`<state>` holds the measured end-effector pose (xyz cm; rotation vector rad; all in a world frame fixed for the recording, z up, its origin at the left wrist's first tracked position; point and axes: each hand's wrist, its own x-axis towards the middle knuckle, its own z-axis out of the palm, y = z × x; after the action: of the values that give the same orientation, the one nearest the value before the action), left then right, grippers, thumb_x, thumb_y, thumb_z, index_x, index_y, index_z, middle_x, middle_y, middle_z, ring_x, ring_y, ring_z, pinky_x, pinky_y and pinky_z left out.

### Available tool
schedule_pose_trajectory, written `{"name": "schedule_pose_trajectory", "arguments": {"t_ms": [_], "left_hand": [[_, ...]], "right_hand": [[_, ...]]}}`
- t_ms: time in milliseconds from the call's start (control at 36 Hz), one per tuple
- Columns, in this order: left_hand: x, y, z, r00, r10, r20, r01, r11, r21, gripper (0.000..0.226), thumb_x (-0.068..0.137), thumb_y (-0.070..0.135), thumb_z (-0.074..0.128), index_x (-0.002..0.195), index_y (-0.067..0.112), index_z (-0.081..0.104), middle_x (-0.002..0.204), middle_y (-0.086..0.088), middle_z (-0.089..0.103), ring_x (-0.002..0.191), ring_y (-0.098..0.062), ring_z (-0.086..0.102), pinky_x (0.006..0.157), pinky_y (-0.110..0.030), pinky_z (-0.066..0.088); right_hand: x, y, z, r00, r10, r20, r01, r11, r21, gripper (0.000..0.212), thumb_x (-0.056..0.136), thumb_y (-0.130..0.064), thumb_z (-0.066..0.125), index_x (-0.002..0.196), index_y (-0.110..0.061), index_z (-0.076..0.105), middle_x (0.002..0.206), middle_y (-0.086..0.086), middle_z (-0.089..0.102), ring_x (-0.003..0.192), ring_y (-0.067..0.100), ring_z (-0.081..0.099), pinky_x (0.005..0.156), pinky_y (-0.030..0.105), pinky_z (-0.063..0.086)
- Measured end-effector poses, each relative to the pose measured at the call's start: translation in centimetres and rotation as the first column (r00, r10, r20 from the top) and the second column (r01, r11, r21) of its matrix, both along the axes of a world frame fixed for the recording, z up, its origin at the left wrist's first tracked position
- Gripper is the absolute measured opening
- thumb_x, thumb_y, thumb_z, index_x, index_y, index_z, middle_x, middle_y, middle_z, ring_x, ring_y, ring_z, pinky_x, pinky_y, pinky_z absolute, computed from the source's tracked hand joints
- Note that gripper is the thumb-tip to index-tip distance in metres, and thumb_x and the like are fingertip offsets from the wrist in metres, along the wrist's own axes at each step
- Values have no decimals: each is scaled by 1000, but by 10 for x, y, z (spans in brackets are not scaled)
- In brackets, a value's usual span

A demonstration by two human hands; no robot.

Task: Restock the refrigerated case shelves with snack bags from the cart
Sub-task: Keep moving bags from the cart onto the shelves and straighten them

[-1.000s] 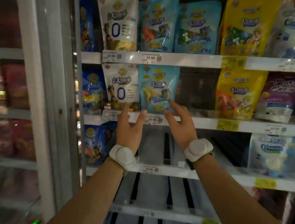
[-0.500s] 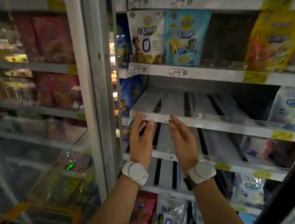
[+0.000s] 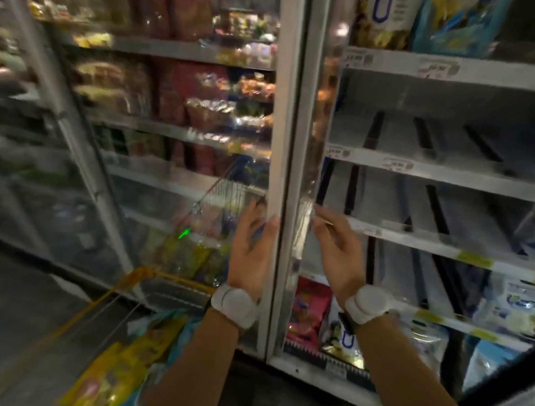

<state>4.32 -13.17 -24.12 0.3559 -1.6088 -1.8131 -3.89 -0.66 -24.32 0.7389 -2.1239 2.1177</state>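
Both hands are empty, fingers relaxed: left hand [image 3: 250, 250] and right hand [image 3: 336, 251] hang before the case frame [image 3: 292, 140]. The snack bags [image 3: 122, 368] lie in the cart [image 3: 142, 285] below-left, nearer the left hand; bare shelves [image 3: 440, 172] wait to the right.

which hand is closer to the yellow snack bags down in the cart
Left. The left hand is above and slightly right of the yellow snack bags in the cart; the right hand is farther right, beyond the grey door frame.

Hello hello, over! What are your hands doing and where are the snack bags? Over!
Left hand and right hand open, empty. Snack bags waiting in cart below. Door frame between hands.
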Motion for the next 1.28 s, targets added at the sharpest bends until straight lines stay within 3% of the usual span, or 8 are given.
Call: {"name": "schedule_pose_trajectory", "arguments": {"t_ms": [222,361,500,639,806,889,972,1278], "left_hand": [[82,-75,-32,988,155,13,-154,986,-65,44,100,25,58,143,29,49,134,31,52,121,17,48,93,-5,41],[135,-119,-70,968,232,97,-237,971,41,39,97,32,62,133,41,53,133,21,59,122,5,55,96,-19,45],[181,-151,-102,921,335,200,-353,934,62,63,87,59,64,138,24,56,133,8,62,126,-9,56,103,-32,48],[218,-178,-138,849,457,265,-510,840,184,38,86,45,64,123,47,57,116,26,63,120,-7,59,100,-34,50],[247,-188,-175,796,505,333,-570,811,132,41,99,24,58,140,21,50,114,21,61,94,19,60,71,-5,50],[258,-196,-195,760,516,395,-614,770,174,44,98,28,59,140,27,48,122,13,61,105,3,61,73,-13,50],[268,-199,-221,732,524,436,-646,738,198,43,97,27,60,139,23,52,131,4,61,118,-13,61,78,-16,50],[289,-211,-306,609,522,597,-764,590,263,49,97,24,62,143,12,49,131,-1,59,101,0,60,74,-8,49]], "right_hand": [[66,-72,-33,988,151,28,-153,987,52,23,98,-19,56,119,-22,65,121,-5,62,110,2,60,87,12,47],[99,-121,-59,942,305,140,-323,937,131,24,98,-30,55,120,-37,60,127,-13,59,115,-1,56,93,16,44],[128,-161,-80,907,377,189,-411,891,194,34,96,-41,55,129,-32,58,128,-17,60,116,0,56,92,16,45],[150,-204,-109,845,477,242,-530,810,250,31,93,-48,56,123,-38,61,119,-17,64,111,-1,59,86,18,49],[163,-238,-136,802,545,246,-598,734,323,24,95,-44,55,117,-40,63,115,-22,64,109,-6,58,89,18,49],[166,-255,-153,762,594,257,-647,699,303,27,95,-46,53,116,-34,65,116,-17,67,110,0,61,92,23,50],[170,-271,-174,697,643,318,-717,633,292,39,91,-52,51,120,-30,65,118,-14,67,112,2,61,93,24,50],[160,-344,-277,544,749,378,-776,277,567,17,98,-25,56,110,-22,68,103,-19,64,95,-6,59,79,14,48]]}}
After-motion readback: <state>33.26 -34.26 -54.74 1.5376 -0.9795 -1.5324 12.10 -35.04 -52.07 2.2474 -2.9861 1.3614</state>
